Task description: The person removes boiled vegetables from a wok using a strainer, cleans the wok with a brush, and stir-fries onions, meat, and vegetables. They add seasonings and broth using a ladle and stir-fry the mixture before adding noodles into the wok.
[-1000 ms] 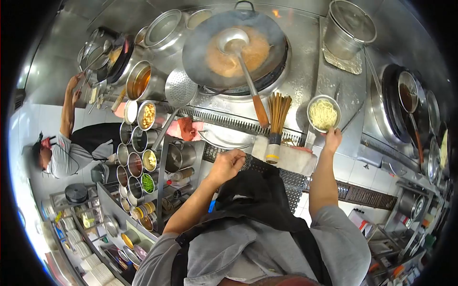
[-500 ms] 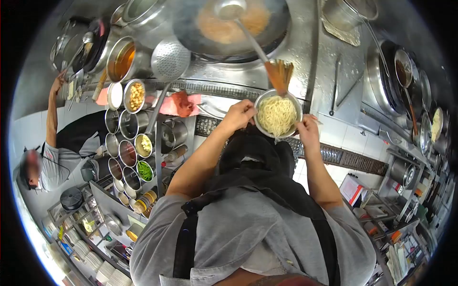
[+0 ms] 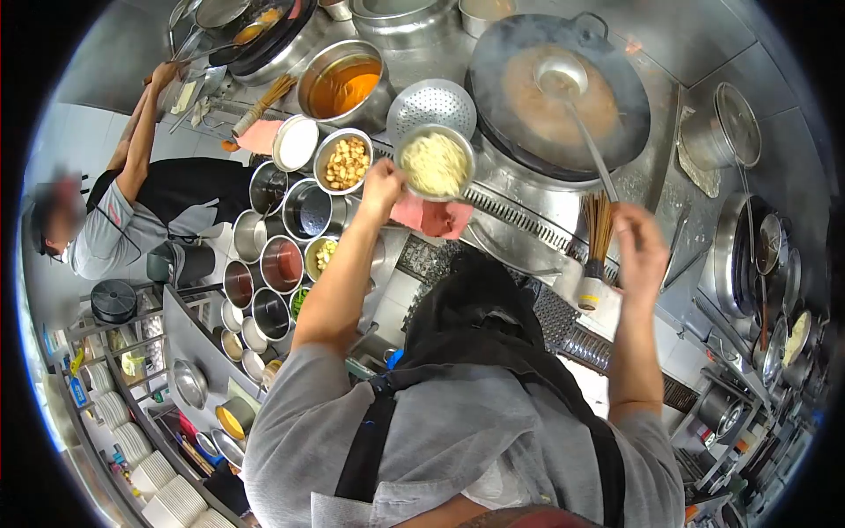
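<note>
My left hand (image 3: 385, 187) grips the rim of a metal bowl of pale noodles (image 3: 434, 164), held over the counter just below the perforated skimmer (image 3: 431, 109). My right hand (image 3: 640, 246) is closed round the handle end of the ladle (image 3: 588, 141). The ladle's cup rests in the reddish-brown liquid inside the large steaming wok (image 3: 493, 79). A bundle-stick brush (image 3: 596, 233) stands just left of my right hand. Beside the noodle bowl is a bowl of golden cubes (image 3: 346, 164).
Several metal containers (image 3: 307, 209) stand at the left, below a pot of orange liquid (image 3: 345, 86). A co-worker (image 3: 132, 220) in grey reaches toward another wok at the far left. A strainer pot (image 3: 717, 136) and a second burner are on the right. Stacked plates (image 3: 154, 473) sit lower left.
The noodle bowl went from the right side to both hands in the middle, then left in my left hand. My right hand let go of it and took the ladle handle.
</note>
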Motion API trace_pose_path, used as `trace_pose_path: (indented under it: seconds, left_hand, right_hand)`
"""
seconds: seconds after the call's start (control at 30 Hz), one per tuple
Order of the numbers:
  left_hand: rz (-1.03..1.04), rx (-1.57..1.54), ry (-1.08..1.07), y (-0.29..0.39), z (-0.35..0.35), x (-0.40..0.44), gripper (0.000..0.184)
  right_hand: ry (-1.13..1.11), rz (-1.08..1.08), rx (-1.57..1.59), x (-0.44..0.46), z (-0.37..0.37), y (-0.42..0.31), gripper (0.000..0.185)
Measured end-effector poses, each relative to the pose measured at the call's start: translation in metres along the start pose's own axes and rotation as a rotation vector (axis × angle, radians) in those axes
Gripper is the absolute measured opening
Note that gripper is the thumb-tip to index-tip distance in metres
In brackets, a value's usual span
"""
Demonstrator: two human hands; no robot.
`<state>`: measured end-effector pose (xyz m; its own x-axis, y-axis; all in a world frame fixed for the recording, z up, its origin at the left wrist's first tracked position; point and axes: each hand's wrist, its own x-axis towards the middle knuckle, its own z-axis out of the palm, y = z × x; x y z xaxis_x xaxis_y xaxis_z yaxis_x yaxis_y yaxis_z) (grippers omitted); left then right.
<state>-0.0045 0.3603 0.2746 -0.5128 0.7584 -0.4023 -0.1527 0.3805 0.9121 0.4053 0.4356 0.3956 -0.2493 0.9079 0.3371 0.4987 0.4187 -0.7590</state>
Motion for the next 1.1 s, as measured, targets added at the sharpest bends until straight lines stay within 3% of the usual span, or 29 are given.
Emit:
trace_pose_path:
  seconds: [0.03,0.1,0.13,0.17,0.23,0.27,0.33,0.37,0.43,0.53,0.6,0.63,0.67,0.73,0.77,0.8,0.87,0.9,0.93,1.0,1.1]
  left_hand:
    - [0.02,0.099,0.04,0.0,-0.005,0.027,0.011]
    - [0.046,0.185,0.077,-0.008,-0.006,0.079,0.012]
    - [0.304,0.497,0.184,-0.016,-0.004,0.104,0.013]
    - [0.561,0.806,0.296,-0.018,0.0,0.122,0.016]
    - [0.499,0.914,0.268,-0.005,0.015,0.132,0.019]
    - [0.436,1.032,0.235,-0.003,0.019,0.137,0.022]
    - [0.443,1.077,0.227,-0.005,0.021,0.14,0.02]
    - [0.488,1.059,0.276,0.001,0.023,0.137,0.022]
    - [0.526,1.047,0.332,-0.007,0.018,0.14,0.024]
    - [0.387,1.011,0.38,-0.025,0.02,0.161,0.028]
    - [0.094,0.736,0.557,-0.017,0.021,0.155,0.031]
    - [0.053,0.645,0.652,-0.015,0.024,0.151,0.036]
    - [0.057,0.633,0.667,-0.014,0.026,0.149,0.036]
    - [-0.027,0.848,0.586,-0.012,0.033,0.149,0.037]
    - [0.072,0.934,0.54,-0.01,0.033,0.151,0.035]
    - [0.201,0.983,0.501,0.001,0.039,0.142,0.025]
    - [0.346,1.17,0.469,0.007,0.045,0.139,0.02]
    - [0.485,1.197,0.562,0.016,0.05,0.125,0.016]
    - [0.485,1.204,0.576,0.026,0.048,0.119,0.016]
    - [0.684,1.197,0.577,0.042,0.041,0.106,0.014]
    - [0.728,1.089,0.687,0.074,0.034,0.057,0.012]
  right_hand:
    - [0.008,-0.009,-0.007,0.013,-0.005,0.011,0.026]
    - [-0.072,-0.162,-0.518,0.033,-0.013,0.032,0.031]
    - [-0.067,-0.17,-0.526,0.033,-0.012,0.05,0.031]
    - [-0.187,0.032,-0.452,0.028,-0.007,0.074,0.034]
    - [-0.369,0.441,-0.129,0.025,0.001,0.077,0.04]
    - [-0.377,0.436,-0.134,0.024,0.004,0.077,0.04]
    - [-0.42,0.853,0.382,0.018,0.011,0.083,0.038]
    - [-0.382,0.87,0.398,0.017,0.017,0.067,0.035]
    - [-0.406,0.857,0.399,0.013,0.02,0.074,0.031]
    - [-0.377,0.792,0.409,0.006,0.014,0.084,0.02]
    - [-0.382,0.7,0.374,0.007,0.01,0.09,0.02]
    - [-0.381,0.714,0.279,0.007,0.007,0.091,0.025]
    - [-0.387,0.695,0.279,0.007,0.003,0.091,0.025]
    - [-0.314,0.501,-0.02,-0.001,-0.006,0.098,0.033]
    - [-0.258,0.33,-0.306,-0.01,-0.015,0.122,0.041]
    - [-0.261,0.337,-0.309,-0.016,-0.028,0.131,0.041]
    - [-0.102,-0.143,-0.566,-0.031,-0.052,0.142,0.046]
    - [-0.111,-0.139,-0.556,-0.041,-0.065,0.144,0.046]
    - [-0.051,-0.055,-0.614,-0.045,-0.077,0.145,0.047]
    - [0.007,0.116,-0.739,-0.053,-0.097,0.145,0.042]
    - [0.091,0.077,-0.636,-0.061,-0.113,0.158,0.034]
